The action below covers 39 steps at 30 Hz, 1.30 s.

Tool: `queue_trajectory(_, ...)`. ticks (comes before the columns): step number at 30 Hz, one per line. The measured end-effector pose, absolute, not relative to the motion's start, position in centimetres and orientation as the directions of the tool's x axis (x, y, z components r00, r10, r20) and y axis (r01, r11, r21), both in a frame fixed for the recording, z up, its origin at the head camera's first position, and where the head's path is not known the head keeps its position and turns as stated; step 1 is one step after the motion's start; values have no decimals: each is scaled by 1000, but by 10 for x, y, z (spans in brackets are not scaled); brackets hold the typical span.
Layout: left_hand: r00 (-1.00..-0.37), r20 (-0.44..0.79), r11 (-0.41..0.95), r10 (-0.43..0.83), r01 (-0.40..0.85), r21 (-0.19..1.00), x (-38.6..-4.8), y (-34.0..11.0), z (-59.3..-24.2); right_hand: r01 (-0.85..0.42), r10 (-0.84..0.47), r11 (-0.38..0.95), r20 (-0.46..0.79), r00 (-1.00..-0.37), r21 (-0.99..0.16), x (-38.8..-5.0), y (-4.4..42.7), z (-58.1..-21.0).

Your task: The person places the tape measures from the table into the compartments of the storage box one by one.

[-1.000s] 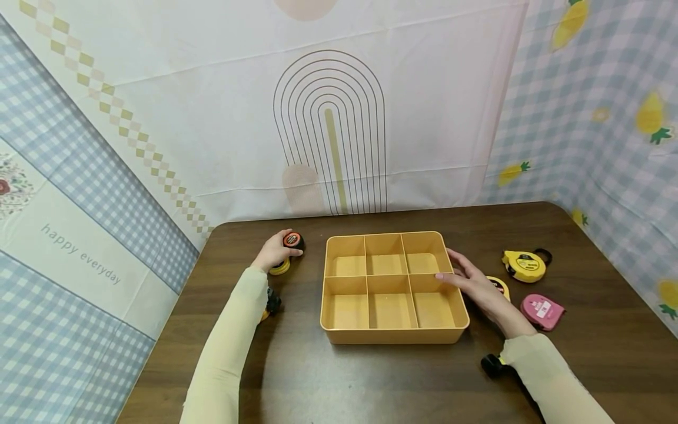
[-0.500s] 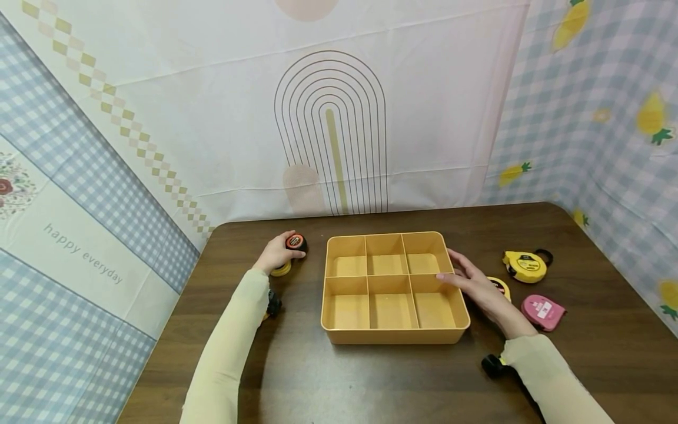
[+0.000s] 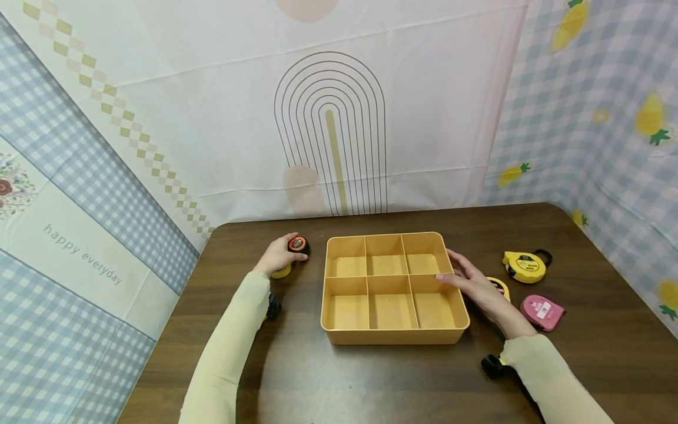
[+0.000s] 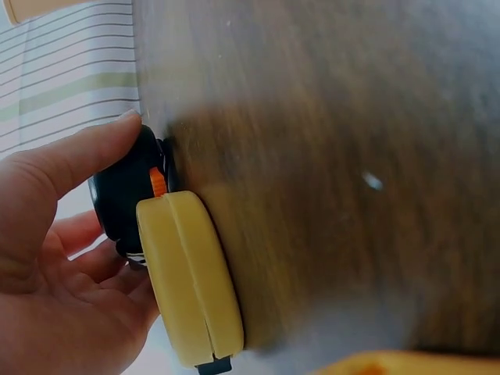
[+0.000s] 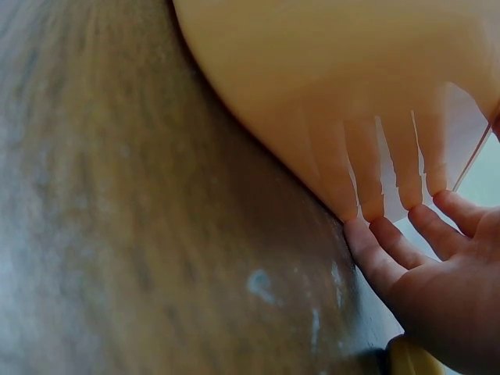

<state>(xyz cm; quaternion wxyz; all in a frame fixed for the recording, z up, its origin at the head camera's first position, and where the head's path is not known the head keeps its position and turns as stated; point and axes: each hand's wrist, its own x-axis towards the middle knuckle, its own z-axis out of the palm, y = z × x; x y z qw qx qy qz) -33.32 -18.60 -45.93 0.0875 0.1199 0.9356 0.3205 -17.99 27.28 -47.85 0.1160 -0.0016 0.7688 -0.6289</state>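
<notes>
My left hand holds a black tape measure with an orange face at the back left of the table. In the left wrist view, thumb and fingers are around that black body. A yellow tape measure stands right beside it, partly hidden under the hand in the head view. Centrally lies a yellow-orange box with several compartments, all bare. My right hand holds the box's right side, thumb over the rim. In the right wrist view its fingertips press the outer wall.
Right of the box lie a yellow tape measure, a pink one, and another yellow one partly behind the right hand. A black-and-yellow item sits by the right sleeve. Something dark shows beside the left forearm.
My left hand and the black tape measure have shifted slightly right and toward the front. The right hand and the box stay in place.
</notes>
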Motion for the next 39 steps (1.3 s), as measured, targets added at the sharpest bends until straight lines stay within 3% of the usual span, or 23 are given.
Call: queue_trajectory(39,-955,-64,738,289,180,650,-333,-184,-449,131,-156,210,-165,-974,-969,-180,272,-478)
